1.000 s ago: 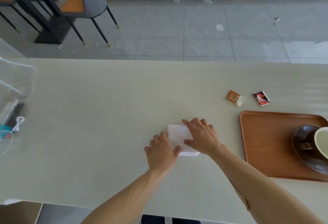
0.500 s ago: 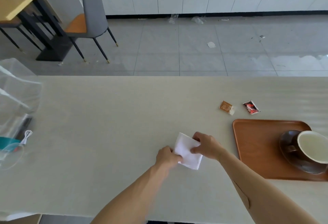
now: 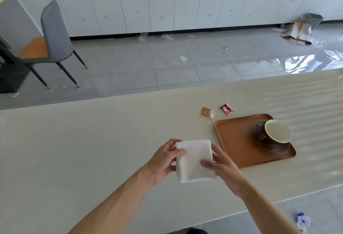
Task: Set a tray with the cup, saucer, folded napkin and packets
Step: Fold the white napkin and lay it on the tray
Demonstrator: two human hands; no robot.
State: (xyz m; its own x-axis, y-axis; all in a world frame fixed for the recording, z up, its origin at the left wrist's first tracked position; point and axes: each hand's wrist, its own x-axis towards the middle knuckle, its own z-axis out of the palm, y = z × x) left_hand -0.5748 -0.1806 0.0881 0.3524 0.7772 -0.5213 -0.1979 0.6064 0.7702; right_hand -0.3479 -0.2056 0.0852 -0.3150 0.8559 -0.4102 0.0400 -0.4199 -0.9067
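Two packets (image 3: 217, 110) beside tray (image 3: 232, 137), perhaps touching

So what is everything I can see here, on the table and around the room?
napkin: one, white, folded, held above the table by both hands
tray: one, orange-brown, on the table at right
saucer: one, dark brown, on the tray
cup: one, dark outside, pale inside, on the saucer
packets: two, one orange, one red and black, on the table just beyond the tray
table: one, cream, long
chair: one, grey with orange seat, far left on the floor
cabinets: a row, white, along the back wall
bag: one, paper, lying on the floor at far right
litter: several scraps, pale, on the grey tiles
hands: two, left and right, gripping the napkin's sides
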